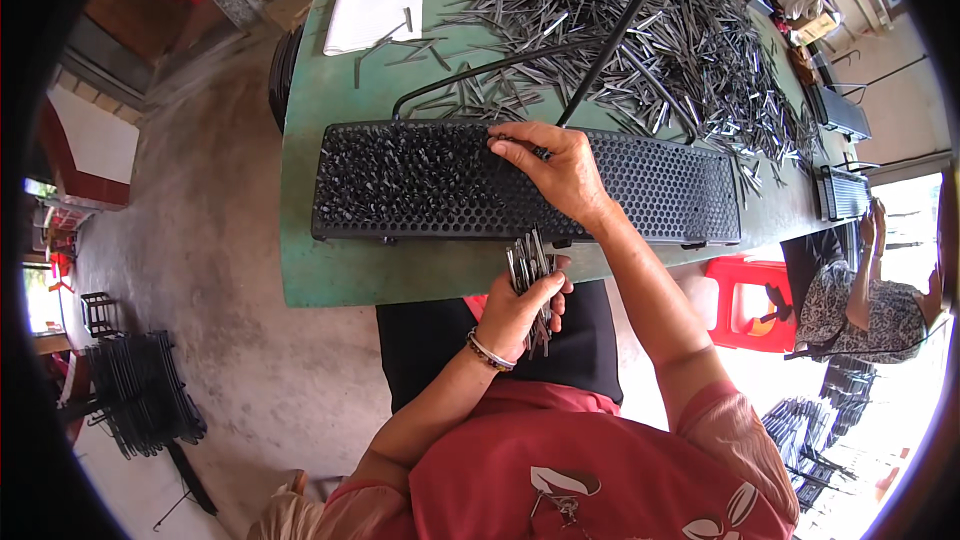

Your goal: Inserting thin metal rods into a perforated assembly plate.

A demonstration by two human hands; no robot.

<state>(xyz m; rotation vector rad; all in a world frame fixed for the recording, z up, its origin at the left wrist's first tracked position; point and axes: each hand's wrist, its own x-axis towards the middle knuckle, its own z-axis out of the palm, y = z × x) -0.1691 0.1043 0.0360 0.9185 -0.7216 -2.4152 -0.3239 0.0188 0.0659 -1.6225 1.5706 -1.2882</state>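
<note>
A green table (335, 285) is spreading beneath the work, and a broad pile of dark strips (700, 60) is covering much of its far side, so plenty seems to be waiting. Between the pile and the near edge, a long black perforated rack (660, 185) is lying; upright pieces (400, 165) are crowding its left part while bare holes are showing on its right, so the filling looks nearly halfway. The right hand (560, 170) is bending over the boundary, thumb and forefinger nearly meeting; whether they are pinching anything, I cannot tell. The left hand (520, 310) is clenching a bundle of strips (530, 262) just below the rack. Nearby, a red stool (728, 270) is standing rightward, a black bar frame (620, 35) is slanting across access to the pile, and a white notepad (372, 15) is lying at far left.
</note>
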